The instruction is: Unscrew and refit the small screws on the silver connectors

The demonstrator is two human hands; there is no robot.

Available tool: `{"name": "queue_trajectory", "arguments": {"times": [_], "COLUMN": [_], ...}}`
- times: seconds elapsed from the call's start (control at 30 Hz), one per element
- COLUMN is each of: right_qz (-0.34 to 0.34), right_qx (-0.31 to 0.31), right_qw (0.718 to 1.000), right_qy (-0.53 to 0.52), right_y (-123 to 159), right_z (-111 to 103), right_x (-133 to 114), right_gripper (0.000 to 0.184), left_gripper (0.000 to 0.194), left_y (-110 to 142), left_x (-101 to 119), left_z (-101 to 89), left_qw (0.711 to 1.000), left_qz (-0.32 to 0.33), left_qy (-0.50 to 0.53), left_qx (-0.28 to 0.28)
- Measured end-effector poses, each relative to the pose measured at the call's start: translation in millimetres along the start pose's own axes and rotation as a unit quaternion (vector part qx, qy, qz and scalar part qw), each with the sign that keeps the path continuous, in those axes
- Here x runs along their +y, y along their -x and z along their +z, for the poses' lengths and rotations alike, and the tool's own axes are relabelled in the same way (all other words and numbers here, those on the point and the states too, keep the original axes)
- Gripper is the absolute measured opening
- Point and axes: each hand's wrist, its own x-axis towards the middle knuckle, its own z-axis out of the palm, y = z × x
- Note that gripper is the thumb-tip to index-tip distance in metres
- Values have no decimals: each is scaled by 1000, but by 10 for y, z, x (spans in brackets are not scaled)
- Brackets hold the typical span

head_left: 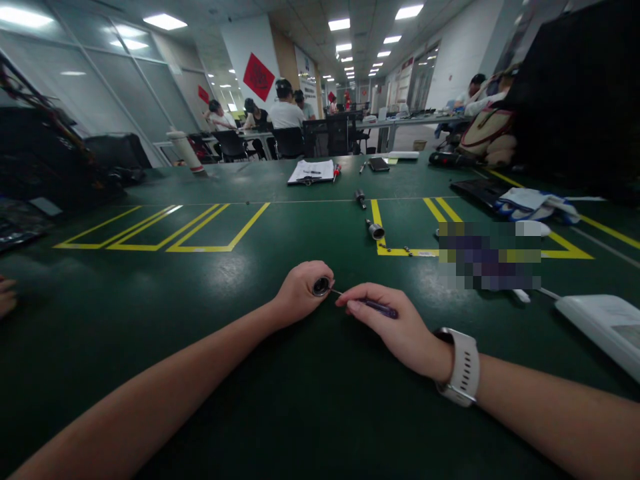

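Note:
My left hand (300,293) is closed round a cylindrical metal part (321,286), whose round dark opening faces me. In my right hand (400,327) is a slim screwdriver (383,309) with a dark purplish handle, gripped between thumb and fingers. Its thin shaft points left and the tip meets the side of the metal part, though the exact contact point is too small to make out. Beyond my hands lie a similar metal connector-like piece (375,231) and a smaller one (361,198). Several tiny dark pieces, perhaps screws, sit by the yellow tape (415,253).
The green table (240,360) carries taped yellow outlines. Further back are a clipboard (313,171) and a dark phone-like object (379,165). Gloves (537,203) and a white box (605,327) lie on the right. Another person's hand (6,297) shows at the left edge.

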Motion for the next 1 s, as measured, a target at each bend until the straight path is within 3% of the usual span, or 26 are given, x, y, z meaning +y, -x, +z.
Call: {"name": "queue_trajectory", "arguments": {"times": [0.23,0.37,0.53,0.77,0.87,1.0], "right_qz": [72,96,79,6,17,72], "right_qx": [-26,-27,-19,4,-17,-27], "right_qw": [979,966,971,1000,999,980], "right_qy": [-191,-240,-223,-25,-47,-181], "right_y": [-87,-103,-84,-5,-12,-61], "right_z": [-34,-31,-14,9,5,-11], "right_x": [95,109,110,36,45,82], "right_gripper": [14,12,13,16,17,14], "left_gripper": [13,16,17,17,16,17], "left_y": [-2,-4,-10,-7,-1,5], "left_x": [25,1,-23,-25,-8,15], "left_z": [-17,-11,-8,10,6,-8], "left_qw": [1000,999,997,999,999,999], "left_qz": [2,-5,-12,-19,-20,-12], "left_qy": [23,48,79,36,28,38], "left_qx": [-6,-4,6,32,29,17]}}
